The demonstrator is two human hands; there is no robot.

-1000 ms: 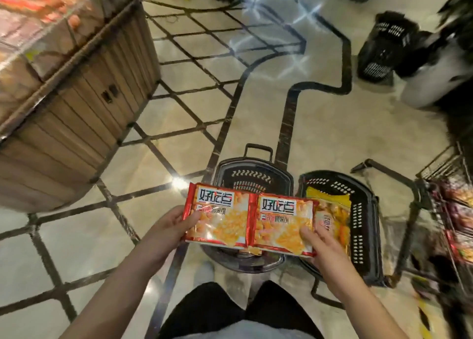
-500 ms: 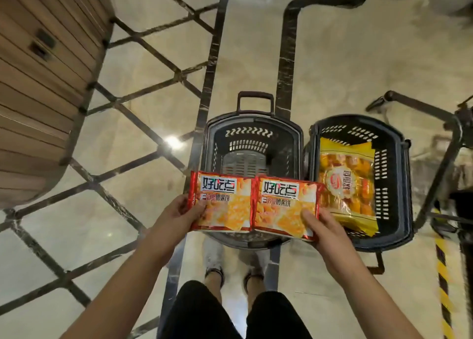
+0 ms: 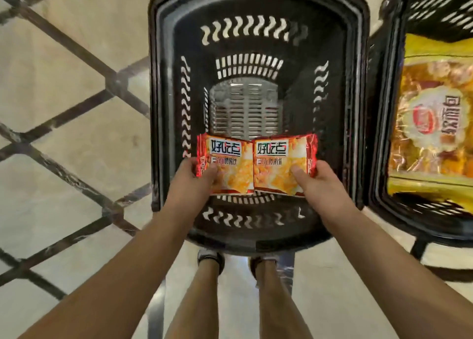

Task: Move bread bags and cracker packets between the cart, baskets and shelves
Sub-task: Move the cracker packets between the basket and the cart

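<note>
1. the black basket [image 3: 158,113] stands on the tiled floor [image 3: 64,139], seen from straight above, its slotted bottom showing.
2. two red cracker packets [image 3: 256,167] are held side by side, inner edges touching, over the near half of the black basket's opening. i cannot tell whether they sit below its rim.
3. the left hand [image 3: 192,185] pinches the outer edge of the left-side packet, thumb on the printed face and fingers curled behind.
4. the right hand [image 3: 320,185] pinches the outer edge of the right-side packet the same way.
5. a second basket [image 3: 384,108] stands just right of the black basket, with a yellow bread bag [image 3: 432,123] lying flat inside.
6. the person's shoes [image 3: 210,259] stand just beside the black basket's near rim.
</note>
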